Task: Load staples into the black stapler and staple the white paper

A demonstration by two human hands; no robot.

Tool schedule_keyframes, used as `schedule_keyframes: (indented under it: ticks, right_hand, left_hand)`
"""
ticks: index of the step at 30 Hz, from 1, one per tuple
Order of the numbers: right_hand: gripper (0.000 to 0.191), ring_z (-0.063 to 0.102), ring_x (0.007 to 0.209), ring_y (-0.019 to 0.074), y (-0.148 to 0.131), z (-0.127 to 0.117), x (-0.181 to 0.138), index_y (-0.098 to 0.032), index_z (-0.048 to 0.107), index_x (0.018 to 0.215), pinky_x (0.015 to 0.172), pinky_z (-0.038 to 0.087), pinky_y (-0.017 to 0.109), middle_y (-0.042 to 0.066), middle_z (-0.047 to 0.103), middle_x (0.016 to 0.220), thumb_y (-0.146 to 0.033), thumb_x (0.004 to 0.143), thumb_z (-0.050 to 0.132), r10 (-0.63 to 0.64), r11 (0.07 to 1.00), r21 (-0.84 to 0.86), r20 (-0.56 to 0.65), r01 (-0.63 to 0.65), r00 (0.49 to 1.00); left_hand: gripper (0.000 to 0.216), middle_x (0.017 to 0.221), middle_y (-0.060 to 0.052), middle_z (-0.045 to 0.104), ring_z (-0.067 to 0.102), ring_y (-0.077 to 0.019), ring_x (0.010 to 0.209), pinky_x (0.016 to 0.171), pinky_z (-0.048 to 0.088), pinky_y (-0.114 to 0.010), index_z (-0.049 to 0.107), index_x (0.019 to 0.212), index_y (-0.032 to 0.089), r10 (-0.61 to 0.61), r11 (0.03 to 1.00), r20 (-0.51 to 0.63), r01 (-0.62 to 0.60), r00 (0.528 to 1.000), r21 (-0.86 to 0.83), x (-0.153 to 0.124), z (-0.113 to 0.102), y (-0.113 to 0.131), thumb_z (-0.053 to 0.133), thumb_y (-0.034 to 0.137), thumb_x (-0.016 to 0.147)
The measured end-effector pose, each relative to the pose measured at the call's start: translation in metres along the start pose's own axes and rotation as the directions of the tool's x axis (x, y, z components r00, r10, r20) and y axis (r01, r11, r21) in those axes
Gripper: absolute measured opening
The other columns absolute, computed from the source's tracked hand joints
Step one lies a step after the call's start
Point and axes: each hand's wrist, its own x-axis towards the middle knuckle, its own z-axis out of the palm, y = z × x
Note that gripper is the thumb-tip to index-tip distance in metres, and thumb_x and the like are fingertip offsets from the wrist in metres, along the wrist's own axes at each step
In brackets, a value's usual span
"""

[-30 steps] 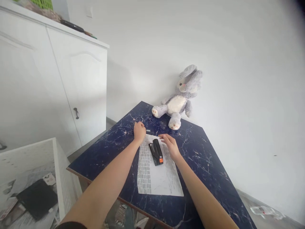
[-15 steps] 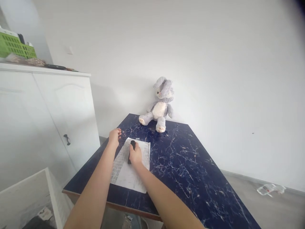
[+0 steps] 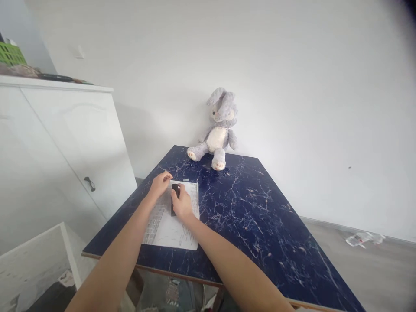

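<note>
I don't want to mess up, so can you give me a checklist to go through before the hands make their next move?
1. Right hand has a grip on the black stapler: ok, it covers most of it.
2. Left hand steadies the paper: ok, its fingers rest at the far left corner.
3. Paper lies flat and fully on the blue table: ok.
4. Stapler's mouth sits over the paper's edge: cannot tell, the right hand hides it.
5. Plush bunny is out of the way: ok, it sits at the far edge, apart from both hands.
</note>
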Motion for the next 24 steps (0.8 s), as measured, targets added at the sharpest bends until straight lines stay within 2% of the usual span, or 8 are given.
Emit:
schedule_keyframes:
  ticks: [3, 9, 13, 15, 18, 19, 21, 24]
  right_hand:
    - [0.039, 0.068, 0.074, 0.0212, -0.003, -0.005, -0.001, -0.030, 0.051, 0.138, 0.075, 0.055, 0.033, 0.000, 0.070, 0.090, -0.040, 0.101, 0.047, -0.015, 1.000, -0.010, 0.041, 0.016, 0.999]
    - [0.038, 0.066, 0.105, 0.0234, -0.003, -0.034, -0.004, -0.030, 0.055, 0.135, 0.095, 0.051, 0.036, 0.002, 0.069, 0.112, -0.036, 0.098, 0.050, -0.130, 0.987, -0.083, 0.116, 0.140, 0.985]
    - [0.036, 0.066, 0.092, 0.0225, -0.001, -0.071, -0.018, -0.027, 0.056, 0.131, 0.089, 0.050, 0.035, 0.003, 0.069, 0.102, -0.038, 0.097, 0.050, -0.138, 0.983, -0.096, 0.182, 0.157, 0.974]
    - [0.034, 0.065, 0.093, 0.0223, 0.001, -0.093, -0.026, -0.027, 0.057, 0.127, 0.088, 0.048, 0.035, 0.002, 0.068, 0.101, -0.037, 0.095, 0.052, -0.151, 0.976, -0.123, 0.215, 0.180, 0.965]
    - [0.032, 0.064, 0.087, 0.0213, 0.000, -0.128, -0.037, -0.027, 0.057, 0.125, 0.085, 0.048, 0.034, -0.001, 0.067, 0.093, -0.037, 0.095, 0.052, -0.122, 0.971, -0.167, 0.270, 0.171, 0.955]
    - [0.031, 0.064, 0.086, 0.0210, 0.000, -0.139, -0.039, -0.028, 0.057, 0.124, 0.085, 0.048, 0.034, -0.001, 0.067, 0.092, -0.037, 0.095, 0.052, -0.109, 0.969, -0.182, 0.288, 0.166, 0.951]
    - [0.033, 0.064, 0.088, 0.0213, 0.000, -0.160, -0.044, -0.028, 0.057, 0.125, 0.088, 0.048, 0.036, -0.001, 0.067, 0.095, -0.038, 0.093, 0.056, -0.088, 0.968, -0.192, 0.337, 0.159, 0.938]
    - [0.058, 0.063, 0.103, 0.0255, 0.003, -0.183, -0.052, -0.028, 0.052, 0.135, 0.094, 0.048, 0.039, 0.004, 0.067, 0.114, -0.041, 0.083, 0.073, -0.089, 0.968, -0.177, 0.424, 0.178, 0.901]
  left_hand:
    - [0.019, 0.097, -0.003, 0.074, 0.068, -0.0212, 0.093, 0.094, 0.051, -0.032, 0.068, 0.087, 0.023, 0.091, 0.995, 0.071, -0.093, 0.993, 0.035, -0.002, 0.005, -0.006, 0.050, 0.024, 0.082]
    - [0.020, 0.097, -0.004, 0.072, 0.067, -0.0190, 0.091, 0.092, 0.051, -0.030, 0.067, 0.091, 0.022, 0.131, 0.991, 0.040, -0.132, 0.991, 0.032, -0.010, 0.011, -0.001, 0.049, 0.018, 0.082]
    - [0.018, 0.096, -0.005, 0.070, 0.066, -0.0188, 0.090, 0.090, 0.051, -0.032, 0.068, 0.092, 0.021, 0.230, 0.973, 0.088, -0.231, 0.969, 0.006, -0.017, 0.013, 0.010, 0.051, 0.018, 0.085]
    - [0.019, 0.095, -0.005, 0.068, 0.065, -0.0190, 0.089, 0.090, 0.051, -0.033, 0.069, 0.092, 0.021, 0.258, 0.965, 0.121, -0.262, 0.958, 0.012, -0.020, 0.016, 0.016, 0.052, 0.017, 0.086]
    - [0.020, 0.098, -0.006, 0.068, 0.065, -0.0209, 0.095, 0.094, 0.049, -0.036, 0.073, 0.091, 0.021, 0.295, 0.953, 0.208, -0.303, 0.933, 0.007, -0.028, 0.024, 0.027, 0.054, 0.016, 0.088]
    - [0.020, 0.100, -0.007, 0.069, 0.065, -0.0219, 0.099, 0.097, 0.048, -0.037, 0.074, 0.092, 0.022, 0.319, 0.945, 0.252, -0.327, 0.914, -0.009, -0.031, 0.027, 0.033, 0.055, 0.015, 0.088]
    - [0.021, 0.107, -0.007, 0.069, 0.064, -0.0233, 0.107, 0.102, 0.046, -0.039, 0.075, 0.097, 0.023, 0.392, 0.916, 0.364, -0.393, 0.845, -0.075, -0.038, 0.032, 0.045, 0.057, 0.016, 0.090]
    - [0.024, 0.116, -0.008, 0.068, 0.062, -0.0234, 0.114, 0.106, 0.044, -0.039, 0.074, 0.110, 0.026, 0.488, 0.868, 0.487, -0.458, 0.724, -0.191, -0.048, 0.039, 0.061, 0.055, 0.023, 0.097]
